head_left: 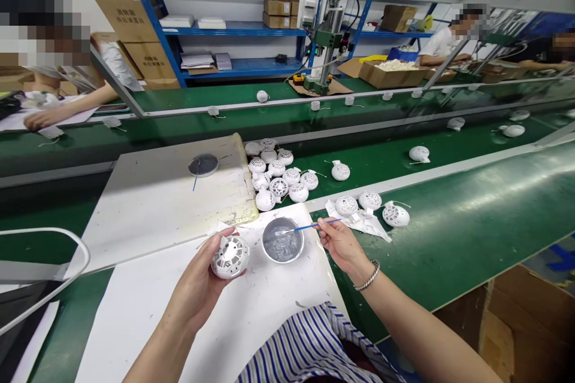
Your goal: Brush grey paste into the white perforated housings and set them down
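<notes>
Fingers of L hand round white vented ball, R hand pinching blue swab at bowl

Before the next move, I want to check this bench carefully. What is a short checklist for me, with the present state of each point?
1. White perforated ball gripped in left hand: ok.
2. Blue-handled swab pinched in right hand, tip at the cup: ok.
3. Steel cup of grey paste upright on white sheet: ok.
4. Grey paste on the ball: cannot tell.
5. Loose balls on green belt, apart from the cup: ok.
</notes>
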The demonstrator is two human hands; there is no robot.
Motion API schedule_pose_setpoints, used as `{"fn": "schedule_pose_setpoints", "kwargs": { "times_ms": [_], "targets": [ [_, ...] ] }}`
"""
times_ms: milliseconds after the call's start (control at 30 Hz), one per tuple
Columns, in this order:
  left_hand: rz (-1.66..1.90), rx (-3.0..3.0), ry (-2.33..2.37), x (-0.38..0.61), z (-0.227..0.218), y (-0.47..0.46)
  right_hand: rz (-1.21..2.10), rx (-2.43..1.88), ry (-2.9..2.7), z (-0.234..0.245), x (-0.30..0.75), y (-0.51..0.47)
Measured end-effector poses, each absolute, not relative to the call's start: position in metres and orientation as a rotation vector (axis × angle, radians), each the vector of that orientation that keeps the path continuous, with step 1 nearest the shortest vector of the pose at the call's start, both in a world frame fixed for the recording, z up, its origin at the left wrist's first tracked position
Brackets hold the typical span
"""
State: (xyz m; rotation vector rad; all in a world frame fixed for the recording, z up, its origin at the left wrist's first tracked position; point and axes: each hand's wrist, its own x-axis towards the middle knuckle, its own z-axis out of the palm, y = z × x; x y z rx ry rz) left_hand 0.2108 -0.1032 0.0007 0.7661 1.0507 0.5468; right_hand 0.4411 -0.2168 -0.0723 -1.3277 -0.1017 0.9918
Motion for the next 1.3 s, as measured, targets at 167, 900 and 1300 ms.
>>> {"fn": "schedule_pose_setpoints", "kwargs": {
  "times_ms": [167,900,1300],
  "targets": [
    [0.481,0.785,1.006,0.213,-0.007,-0.102,1.012,-1.23,-0.069,-0.054,0.442,-0.215],
    [0.367,0.731,0.794,0.234,-0.004,-0.121,0.857,-1.271,-0.429,-0.003,0.42,-0.219],
    [0.337,0.811,0.756,0.229,0.001,-0.127,0.596,-1.501,-0.769,0.003,0.409,-0.232]
  ]
}}
